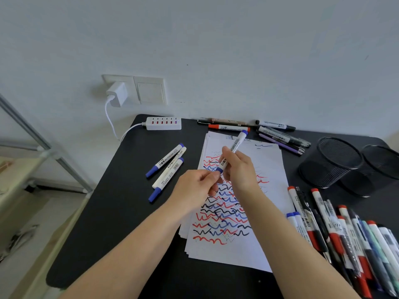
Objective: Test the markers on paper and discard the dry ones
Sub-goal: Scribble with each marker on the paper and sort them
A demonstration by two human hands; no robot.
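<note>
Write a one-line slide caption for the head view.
Both hands, left hand and right hand, grip a blue whiteboard marker above scribble-covered paper on a black table.

We see through one head-worn wide-angle camera, looking forward and down, close over our black table (121,203), white wall (237,50) behind

This looks like a home desk or small study corner. A matte black rounded-corner tabletop (112,212) stands against a plain white painted wall (237,50). At eleven o'clock a white plastic wall socket plate (149,90) holds a white charger block (116,93); a white multi-port USB hub (163,123) lies below. At three o'clock stand two black wire-mesh pen cups (336,162).
</note>
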